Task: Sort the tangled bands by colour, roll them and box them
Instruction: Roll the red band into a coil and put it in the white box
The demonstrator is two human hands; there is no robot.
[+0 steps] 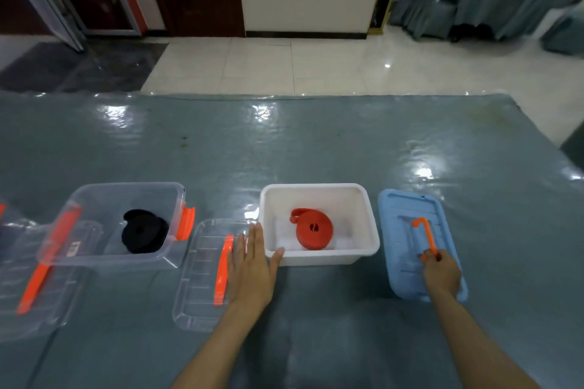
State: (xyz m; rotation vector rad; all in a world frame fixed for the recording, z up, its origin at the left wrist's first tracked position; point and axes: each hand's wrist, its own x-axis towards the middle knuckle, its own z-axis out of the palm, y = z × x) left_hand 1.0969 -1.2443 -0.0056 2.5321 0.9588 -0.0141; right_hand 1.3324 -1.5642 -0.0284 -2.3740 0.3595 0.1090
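Note:
A rolled red band [313, 230] lies inside the white box [369, 221] at the centre of the table. A rolled black band [143, 232] sits in the clear box [94, 199] on the left. My left hand [252, 265] rests flat and spread against the white box's near left corner, its thumb touching the rim. To the right lies a blue lid [407, 221], flat on the table. My right hand [441, 271] is closed on the near end of the lid's orange handle [426, 233], which stands raised.
A clear lid with an orange handle [205, 275] lies under my left hand's edge. Another clear lid with an orange strip [34, 278] leans at the far left. The table has a shiny grey-blue cover [316, 142]; its far edge meets a tiled floor.

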